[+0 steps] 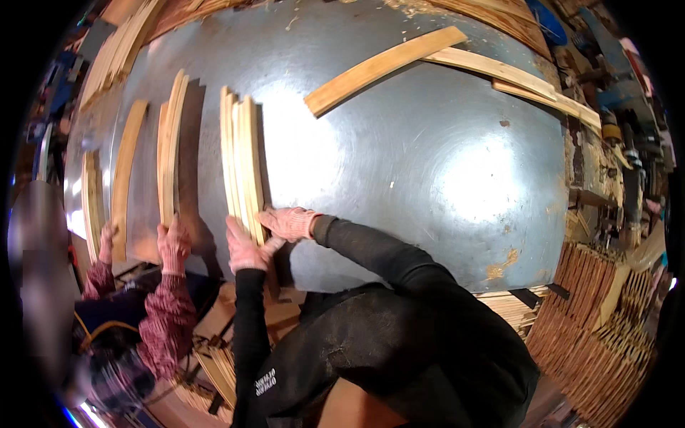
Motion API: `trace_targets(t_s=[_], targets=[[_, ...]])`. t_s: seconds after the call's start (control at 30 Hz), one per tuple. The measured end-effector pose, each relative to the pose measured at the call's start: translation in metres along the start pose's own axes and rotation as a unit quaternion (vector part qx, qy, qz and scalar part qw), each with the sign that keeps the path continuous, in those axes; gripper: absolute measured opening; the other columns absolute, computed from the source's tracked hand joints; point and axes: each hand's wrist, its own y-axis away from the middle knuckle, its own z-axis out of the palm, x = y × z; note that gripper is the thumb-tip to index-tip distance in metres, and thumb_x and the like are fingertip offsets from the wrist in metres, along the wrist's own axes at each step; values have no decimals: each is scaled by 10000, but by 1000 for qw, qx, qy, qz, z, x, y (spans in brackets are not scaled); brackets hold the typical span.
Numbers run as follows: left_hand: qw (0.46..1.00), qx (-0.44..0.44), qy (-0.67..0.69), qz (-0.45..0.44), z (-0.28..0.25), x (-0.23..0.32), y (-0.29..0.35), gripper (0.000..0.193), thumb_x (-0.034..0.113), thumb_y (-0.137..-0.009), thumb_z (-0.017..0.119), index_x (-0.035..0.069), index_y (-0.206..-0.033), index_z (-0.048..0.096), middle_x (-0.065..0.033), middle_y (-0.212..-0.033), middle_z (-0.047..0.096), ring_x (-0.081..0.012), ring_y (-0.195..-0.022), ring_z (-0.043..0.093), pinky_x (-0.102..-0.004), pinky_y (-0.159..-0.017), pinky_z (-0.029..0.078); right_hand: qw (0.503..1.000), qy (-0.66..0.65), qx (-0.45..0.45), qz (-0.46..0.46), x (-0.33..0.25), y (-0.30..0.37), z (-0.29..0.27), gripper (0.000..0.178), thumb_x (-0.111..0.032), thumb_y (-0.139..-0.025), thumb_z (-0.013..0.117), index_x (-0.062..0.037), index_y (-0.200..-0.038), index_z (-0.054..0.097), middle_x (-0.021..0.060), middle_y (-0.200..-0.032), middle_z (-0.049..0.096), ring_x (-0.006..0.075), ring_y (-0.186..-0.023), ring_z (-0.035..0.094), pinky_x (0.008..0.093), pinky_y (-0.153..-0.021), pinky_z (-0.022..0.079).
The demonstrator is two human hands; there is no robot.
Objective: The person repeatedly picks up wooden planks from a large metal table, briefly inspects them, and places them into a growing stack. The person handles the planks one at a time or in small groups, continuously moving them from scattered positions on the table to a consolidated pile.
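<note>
A bundle of several pale wooden slats points away from me on the grey metal table, left of the middle. My left hand, in a pinkish knit glove, is closed around the near end of the bundle from its left side. From the right, my right hand, gloved alike, grips the same end with its fingers against the slats. The two hands meet there, and parts of their fingers are hidden behind the wood and each other.
At my left a co-worker's gloved hand holds other slats. A loose board crosses a longer one on the far right of the metal table. Stacked slats stand at the right, others lie far left.
</note>
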Motion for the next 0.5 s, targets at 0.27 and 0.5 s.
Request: trace_targets(t_s=[0.27,0.5], targets=[[991,61,-32,-113,17,-39,14,1044,159,-624,840,35,-1486,265,-275,-1367,443,-421,-1265,438,-450,-1062,388,808,529,235,106,116,42,-246,425,-250,-965,433,-216,-1389,448,9,-1459,442,217,-1378,371,529,-1151,166],[971,204,-102,66,4,11,-14,937,323,-695,831,-67,-1415,374,-322,-1350,462,-462,-1228,483,-463,-1050,404,875,457,149,62,151,12,-293,392,-118,-883,509,-152,-1269,562,49,-1282,585,232,-1233,529,422,-1088,341]])
